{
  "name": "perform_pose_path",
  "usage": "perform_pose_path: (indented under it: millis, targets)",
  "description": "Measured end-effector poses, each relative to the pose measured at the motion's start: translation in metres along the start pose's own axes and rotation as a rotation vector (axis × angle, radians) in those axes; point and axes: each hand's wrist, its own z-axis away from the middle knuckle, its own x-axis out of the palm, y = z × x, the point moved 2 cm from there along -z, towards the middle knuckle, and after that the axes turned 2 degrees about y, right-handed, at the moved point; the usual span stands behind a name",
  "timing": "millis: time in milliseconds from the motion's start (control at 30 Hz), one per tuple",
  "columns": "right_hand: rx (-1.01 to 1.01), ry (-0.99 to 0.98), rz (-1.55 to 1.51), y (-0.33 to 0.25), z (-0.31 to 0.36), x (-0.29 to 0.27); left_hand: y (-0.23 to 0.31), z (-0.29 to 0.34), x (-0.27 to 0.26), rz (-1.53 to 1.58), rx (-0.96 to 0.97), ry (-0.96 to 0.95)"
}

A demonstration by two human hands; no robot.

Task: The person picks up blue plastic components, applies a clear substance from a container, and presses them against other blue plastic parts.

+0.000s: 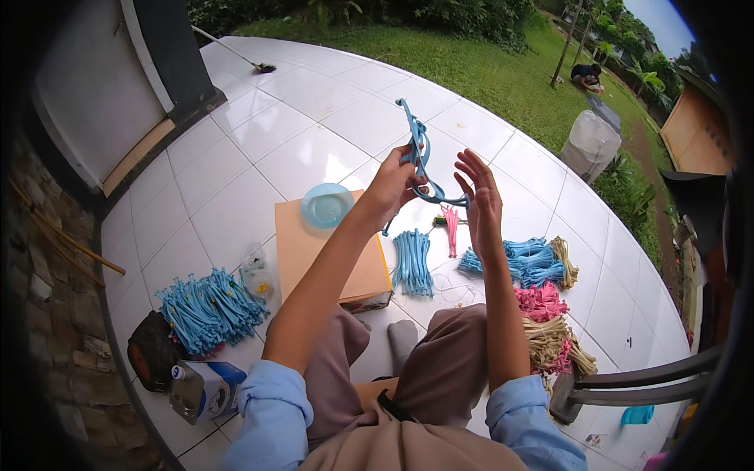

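My left hand point(390, 182) is closed around a few blue rubber flip-flop straps point(416, 145), held up in front of me above the floor. The straps loop and cross, and one end curves down to the right. That end meets the edge of my right hand point(481, 195), whose fingers are stretched upward and apart; whether it touches the palm is hard to tell. Below the hands lie a bundle of blue straps point(413, 263) and a small bunch of pink straps point(451, 230) beside a dark, thin tool point(438, 222).
A cardboard box point(302, 255) carries a blue plastic bowl point(327, 206). Strap piles lie left point(212, 310) and right point(514, 261), with pink point(540, 301) and beige ones point(546, 341). A metal can point(206, 390) stands left, a dark chair point(644, 381) right. Another person point(586, 76) crouches far off on grass.
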Motion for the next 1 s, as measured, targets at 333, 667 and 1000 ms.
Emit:
perform_pose_path:
  millis: [333, 667, 1000]
  targets:
    - [0.423, -0.017, -0.142, 0.008, -0.002, 0.03, -0.003, 0.035, -0.016, 0.124, -0.067, -0.237]
    - [0.315, 0.04, 0.231, 0.012, -0.002, 0.044, -0.024, 0.027, -0.03, -1.056, 0.034, -0.116]
    - [0.356, -0.45, 0.138, -0.026, 0.004, 0.041, -0.012, 0.031, -0.024, -0.678, 0.248, -0.256]
